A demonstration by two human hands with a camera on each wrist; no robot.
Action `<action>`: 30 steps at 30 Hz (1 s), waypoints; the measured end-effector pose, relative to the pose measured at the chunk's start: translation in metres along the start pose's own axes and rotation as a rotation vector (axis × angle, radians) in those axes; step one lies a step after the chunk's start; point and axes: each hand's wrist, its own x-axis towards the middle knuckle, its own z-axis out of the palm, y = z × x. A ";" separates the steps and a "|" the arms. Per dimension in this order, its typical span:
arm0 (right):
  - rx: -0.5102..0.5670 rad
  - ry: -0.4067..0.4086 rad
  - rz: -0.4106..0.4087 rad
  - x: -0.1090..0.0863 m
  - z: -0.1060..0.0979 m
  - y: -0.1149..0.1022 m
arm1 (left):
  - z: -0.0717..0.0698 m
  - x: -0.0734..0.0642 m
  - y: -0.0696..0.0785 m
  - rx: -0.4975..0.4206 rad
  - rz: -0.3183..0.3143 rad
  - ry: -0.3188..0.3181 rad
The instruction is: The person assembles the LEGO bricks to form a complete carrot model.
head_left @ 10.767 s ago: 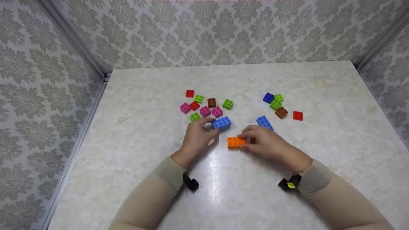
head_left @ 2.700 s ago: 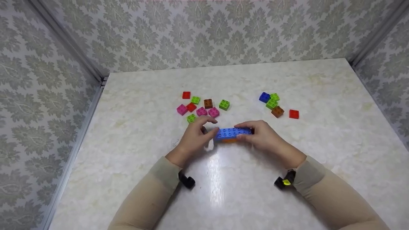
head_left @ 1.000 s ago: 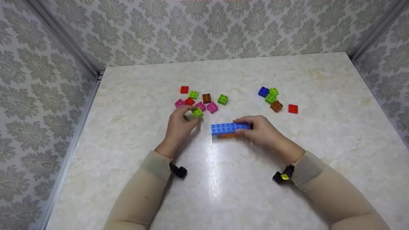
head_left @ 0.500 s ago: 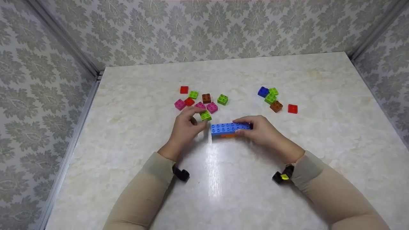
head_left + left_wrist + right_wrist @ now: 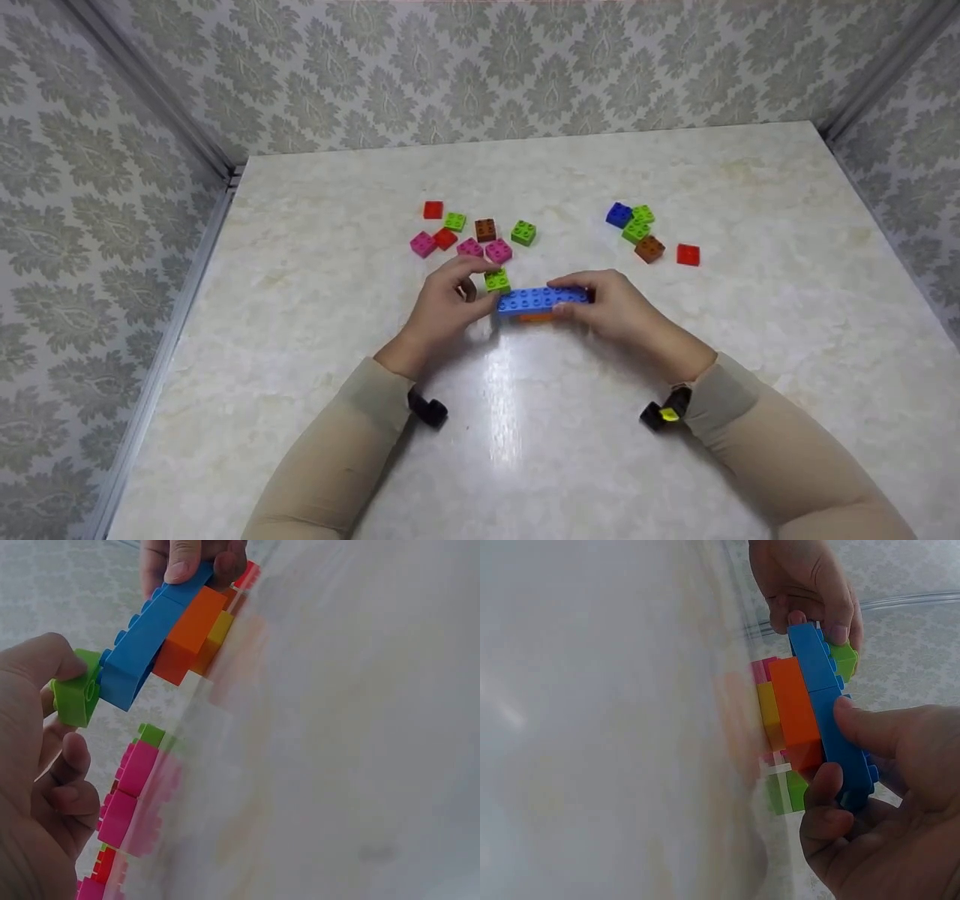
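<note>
Left hand [image 5: 448, 300] pinches green brick [image 5: 497, 282] at left end of blue bricks [image 5: 529, 302]; right hand [image 5: 613, 306] grips their other end (orange brick [image 5: 795, 709], yellow brick [image 5: 769, 716] below). Probably best: align square, press straight, right bracing.

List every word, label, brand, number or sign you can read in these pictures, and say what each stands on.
Readable text: none.
Green brick, blue bricks, orange brick: no lettering seen; the stud tops are too small to read.
Yellow patch at the right wrist: too small to tell whether it carries any mark.
Patterned wall: leafy decoration, no letters seen.
Table: no legible writing.
</note>
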 end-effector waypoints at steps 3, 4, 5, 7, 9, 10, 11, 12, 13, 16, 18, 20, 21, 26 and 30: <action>0.016 -0.008 0.024 0.000 -0.001 -0.001 | 0.000 0.000 0.000 -0.006 0.018 -0.042; 0.020 -0.011 0.029 0.000 -0.001 -0.001 | 0.000 0.001 0.001 -0.007 0.027 -0.057; 0.022 -0.012 0.033 0.000 -0.001 -0.001 | 0.000 0.001 0.001 -0.007 0.034 -0.072; 0.025 -0.016 0.038 0.000 -0.001 -0.001 | 0.000 0.001 0.000 -0.012 0.045 -0.105; 0.025 -0.015 0.039 0.000 -0.001 -0.001 | 0.000 0.001 0.000 -0.015 0.053 -0.132; 0.023 -0.013 0.030 0.000 -0.001 -0.001 | 0.000 0.001 0.000 -0.017 0.052 -0.142; 0.021 -0.010 0.022 0.000 -0.001 0.000 | 0.000 0.001 0.000 -0.019 0.050 -0.151; 0.020 -0.007 0.014 0.000 0.000 0.000 | 0.000 0.001 -0.001 -0.024 0.045 -0.159; 0.019 -0.003 0.005 0.000 0.000 0.000 | 0.000 0.001 -0.001 -0.032 0.038 -0.165; 0.016 0.006 -0.017 -0.001 0.001 0.000 | 0.000 0.000 -0.001 -0.065 -0.008 -0.175; 0.015 0.006 -0.014 -0.001 0.001 0.000 | 0.001 -0.001 0.000 -0.091 -0.053 -0.181; 0.018 0.000 -0.007 -0.001 0.001 0.000 | 0.001 -0.001 0.002 -0.124 -0.106 -0.185; 0.020 -0.003 -0.004 -0.001 0.001 -0.001 | 0.001 -0.001 0.003 -0.141 -0.137 -0.190; 0.029 -0.017 0.020 -0.001 -0.001 -0.003 | 0.001 -0.001 0.009 -0.185 -0.262 -0.210; 0.034 -0.025 0.032 -0.001 -0.001 -0.002 | 0.003 0.000 0.011 -0.208 -0.271 -0.219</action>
